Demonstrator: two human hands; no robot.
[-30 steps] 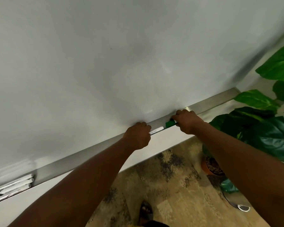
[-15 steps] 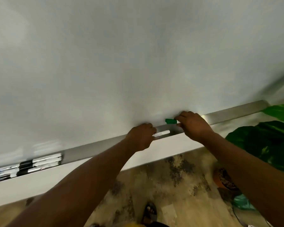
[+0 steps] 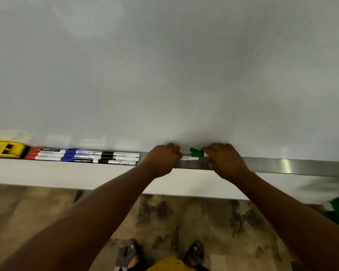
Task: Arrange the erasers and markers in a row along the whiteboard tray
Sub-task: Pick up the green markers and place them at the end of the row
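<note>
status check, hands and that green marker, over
Left hand grips the green marker barrel on the tray. Right hand pinches its green cap, held off the barrel. Nothing in the way.

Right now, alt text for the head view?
Left hand and right hand hold green-capped white markers over the long metal whiteboard tray. Farther left lie red, blue and black markers beside a yellow block eraser.

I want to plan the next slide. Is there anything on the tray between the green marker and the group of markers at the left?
Only the left hand, gripping the green marker itself, lies between; the tray stretch up to the marker group shows nothing else.
</note>
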